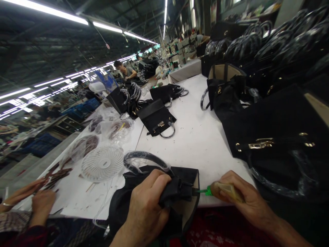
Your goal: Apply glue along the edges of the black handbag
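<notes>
From where I stand: left hand [147, 202] clamped on a black bag [176, 191] at the table's [187, 147] near edge; right hand [240, 192] gripping a green-tipped bottle [227, 192], tip apparently touching the bag.

Dark ceiling [46, 44] with rows of bright tube lights [56, 13] above a long white table [192, 137].
</notes>
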`<act>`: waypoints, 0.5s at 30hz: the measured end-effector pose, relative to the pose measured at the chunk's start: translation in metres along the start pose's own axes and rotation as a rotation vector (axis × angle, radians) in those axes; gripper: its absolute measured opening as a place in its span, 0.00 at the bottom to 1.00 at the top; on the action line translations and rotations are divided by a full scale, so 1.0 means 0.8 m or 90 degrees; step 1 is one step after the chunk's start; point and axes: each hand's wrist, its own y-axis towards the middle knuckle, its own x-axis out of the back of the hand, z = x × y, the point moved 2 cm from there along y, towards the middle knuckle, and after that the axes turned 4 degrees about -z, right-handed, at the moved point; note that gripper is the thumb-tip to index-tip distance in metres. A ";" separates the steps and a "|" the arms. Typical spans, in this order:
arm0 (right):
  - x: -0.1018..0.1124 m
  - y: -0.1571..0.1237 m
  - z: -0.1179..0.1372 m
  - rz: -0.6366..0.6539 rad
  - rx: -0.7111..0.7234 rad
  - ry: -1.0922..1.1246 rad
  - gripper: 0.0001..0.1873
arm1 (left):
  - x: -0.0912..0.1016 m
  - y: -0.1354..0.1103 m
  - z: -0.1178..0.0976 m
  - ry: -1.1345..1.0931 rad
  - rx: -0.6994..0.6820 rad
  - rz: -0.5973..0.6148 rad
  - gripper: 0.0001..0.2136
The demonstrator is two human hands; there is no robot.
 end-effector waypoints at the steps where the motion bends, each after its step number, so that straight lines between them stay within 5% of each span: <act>1: 0.000 0.000 0.001 -0.006 0.009 -0.010 0.06 | 0.000 -0.001 0.000 0.000 0.001 -0.001 0.17; 4: 0.003 0.000 0.002 -0.045 0.018 -0.031 0.04 | 0.000 -0.002 -0.001 0.000 0.001 -0.005 0.17; 8: 0.002 -0.004 -0.002 0.028 -0.020 0.014 0.06 | 0.000 -0.003 -0.003 -0.003 -0.009 -0.011 0.16; 12: 0.007 -0.010 -0.004 -0.072 -0.045 -0.016 0.06 | -0.001 -0.007 -0.005 -0.015 -0.019 -0.022 0.16; 15: 0.002 -0.015 0.000 -0.021 -0.114 0.029 0.08 | -0.001 -0.012 -0.006 -0.015 -0.019 -0.018 0.15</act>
